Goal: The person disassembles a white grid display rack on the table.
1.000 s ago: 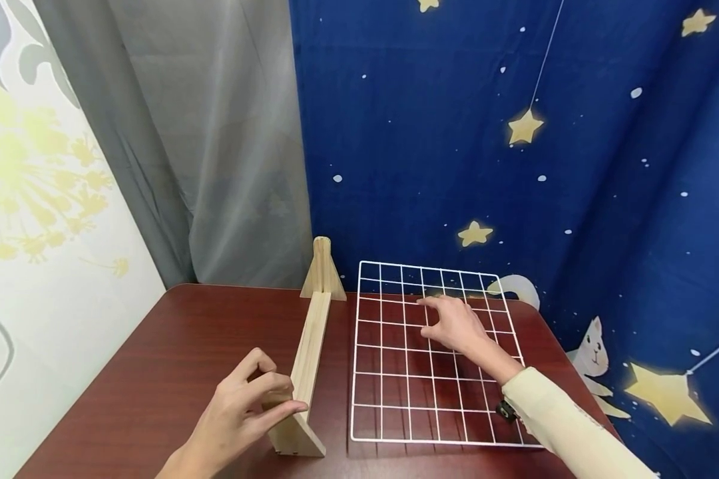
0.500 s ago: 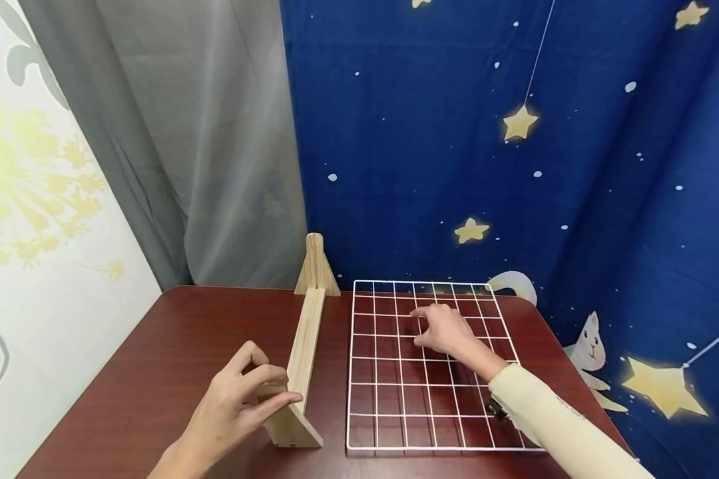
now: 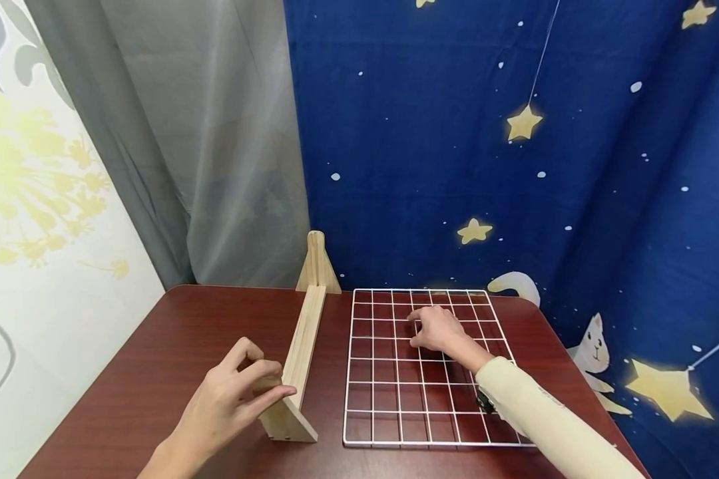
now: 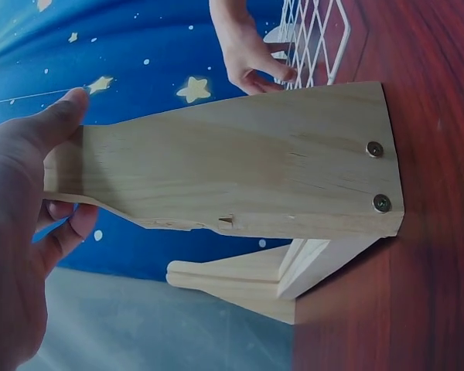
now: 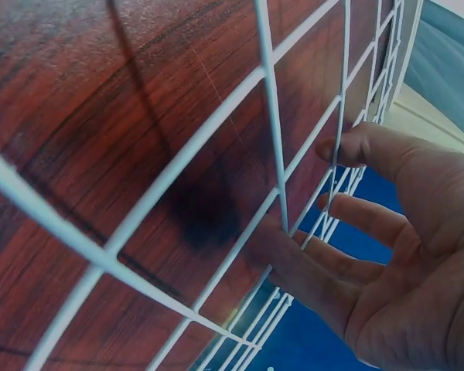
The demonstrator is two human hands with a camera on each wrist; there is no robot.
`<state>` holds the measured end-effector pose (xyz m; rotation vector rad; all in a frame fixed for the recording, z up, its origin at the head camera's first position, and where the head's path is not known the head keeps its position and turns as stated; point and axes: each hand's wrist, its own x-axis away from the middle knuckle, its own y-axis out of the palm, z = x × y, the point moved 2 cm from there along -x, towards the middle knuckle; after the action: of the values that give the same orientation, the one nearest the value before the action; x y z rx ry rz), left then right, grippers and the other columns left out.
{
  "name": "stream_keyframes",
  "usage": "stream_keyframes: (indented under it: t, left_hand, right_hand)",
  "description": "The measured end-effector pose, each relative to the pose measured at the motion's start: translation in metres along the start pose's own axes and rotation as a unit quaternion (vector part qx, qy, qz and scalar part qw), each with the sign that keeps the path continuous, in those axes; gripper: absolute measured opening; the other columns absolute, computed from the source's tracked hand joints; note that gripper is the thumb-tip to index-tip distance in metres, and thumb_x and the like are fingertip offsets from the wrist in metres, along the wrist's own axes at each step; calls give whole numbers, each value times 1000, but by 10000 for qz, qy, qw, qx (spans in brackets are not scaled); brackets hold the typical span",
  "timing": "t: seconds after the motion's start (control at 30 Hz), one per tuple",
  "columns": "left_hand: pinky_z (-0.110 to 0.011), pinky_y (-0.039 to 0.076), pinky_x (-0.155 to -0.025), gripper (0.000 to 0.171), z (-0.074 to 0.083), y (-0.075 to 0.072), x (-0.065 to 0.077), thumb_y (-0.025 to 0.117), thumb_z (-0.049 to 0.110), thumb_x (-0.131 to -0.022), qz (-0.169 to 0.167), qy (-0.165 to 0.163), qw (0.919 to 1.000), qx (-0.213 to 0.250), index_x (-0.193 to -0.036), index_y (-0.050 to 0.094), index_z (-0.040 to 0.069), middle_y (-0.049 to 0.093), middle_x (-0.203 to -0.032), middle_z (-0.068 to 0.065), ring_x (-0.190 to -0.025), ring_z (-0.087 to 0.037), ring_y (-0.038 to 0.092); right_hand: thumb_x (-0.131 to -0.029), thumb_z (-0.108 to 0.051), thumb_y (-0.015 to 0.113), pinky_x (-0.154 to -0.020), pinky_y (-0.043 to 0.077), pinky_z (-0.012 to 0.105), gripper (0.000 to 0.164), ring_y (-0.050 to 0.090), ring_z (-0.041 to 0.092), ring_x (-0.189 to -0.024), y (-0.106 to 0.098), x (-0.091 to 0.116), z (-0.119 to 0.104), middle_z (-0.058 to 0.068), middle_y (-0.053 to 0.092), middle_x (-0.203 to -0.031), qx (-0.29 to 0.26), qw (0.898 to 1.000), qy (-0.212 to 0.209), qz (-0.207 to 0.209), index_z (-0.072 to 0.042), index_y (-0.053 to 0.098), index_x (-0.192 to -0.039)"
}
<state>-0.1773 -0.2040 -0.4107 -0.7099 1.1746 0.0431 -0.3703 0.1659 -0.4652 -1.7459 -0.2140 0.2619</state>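
Note:
In the head view my left hand [image 3: 222, 399] pinches the narrow top of the near upright of a pale wooden stand [image 3: 305, 332]. The left wrist view shows thumb and fingers on either side of that upright [image 4: 216, 166], with two screws near its foot. A long wooden crossbar joins it to the far upright [image 3: 317, 263]. To the right is a white wire grid panel [image 3: 395, 382], its far side slightly above the table. My right hand [image 3: 440, 330] grips its wires. In the right wrist view fingers of the right hand [image 5: 402, 247] pass through the mesh.
Everything sits on a dark red-brown wooden table [image 3: 174, 346]. A grey curtain [image 3: 234, 166] and a blue star-patterned curtain [image 3: 419, 146] hang behind its back edge. A patterned white wall panel [image 3: 48, 266] stands at the left.
My right hand has brought the far side of the wire grid down toward the table, so the panel lies flatter. My left hand keeps its pinch on the stand.

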Motion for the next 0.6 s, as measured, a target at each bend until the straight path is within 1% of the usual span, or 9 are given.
stream_keyframes:
  t: [0.1,0.2,0.43,0.6]
  left_hand:
    - [-3,42,-56,25,0,-1,-1,76,47,-96,-36,114,9994,-327,-98,75,21,52,-96,2,-63,8,50]
    - [-3,41,-57,27,1,-1,-2,73,48,-97,-13,219,9986,-472,-97,75,21,53,-94,2,-61,8,48]
    - [-4,40,-56,26,3,-1,-4,74,46,-98,29,368,9981,-484,-94,75,21,53,-93,2,-60,8,45]
    - [-3,39,-56,26,4,-3,-5,73,46,-99,74,384,9982,-465,-94,74,20,53,-93,1,-60,9,44]
  right_hand:
    - [-69,-26,91,-81,61,50,54,74,37,-102,2,-3,-1,12,78,-124,-2,10000,55,-70,-22,79,-121]
    - [-69,-26,91,-82,60,50,54,74,38,-103,4,-7,-2,11,77,-125,-4,9998,107,-137,-22,79,-121]
    - [-67,-24,89,-83,60,49,54,74,38,-105,9,-15,-3,9,77,-126,93,9996,174,-223,-22,80,-120]
    - [-68,-25,90,-81,60,48,53,74,37,-102,9,-22,-5,10,78,-121,169,9994,162,-248,-21,80,-120]
